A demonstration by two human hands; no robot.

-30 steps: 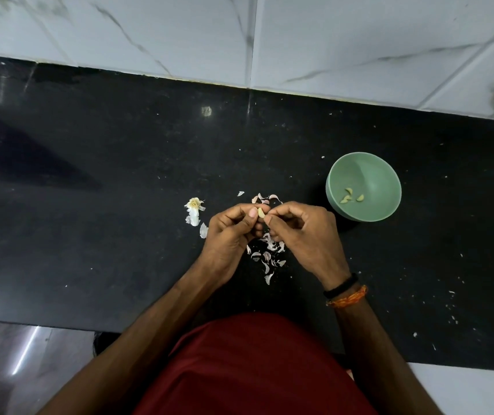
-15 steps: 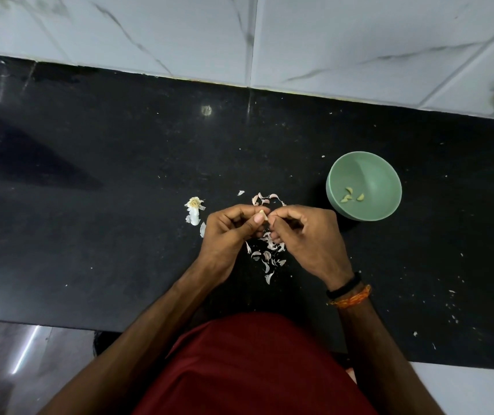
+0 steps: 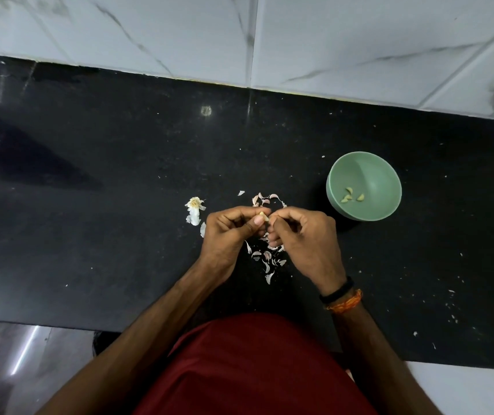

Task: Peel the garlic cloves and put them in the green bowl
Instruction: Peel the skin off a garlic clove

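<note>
Over the black counter [image 3: 90, 235], the left hand [image 3: 227, 235] pinches a garlic clove [image 3: 262, 217] between thumb and forefinger; the right hand [image 3: 305, 241] has its curled fingertips against it, above scattered peels [image 3: 265, 259]. Farther right, the green bowl [image 3: 383, 178] holds peeled cloves [image 3: 350, 196].

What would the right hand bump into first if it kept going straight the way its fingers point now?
Most likely the garlic clove and the left hand pinching it. The right hand has its fingertips aimed leftward at both, almost touching already.
</note>
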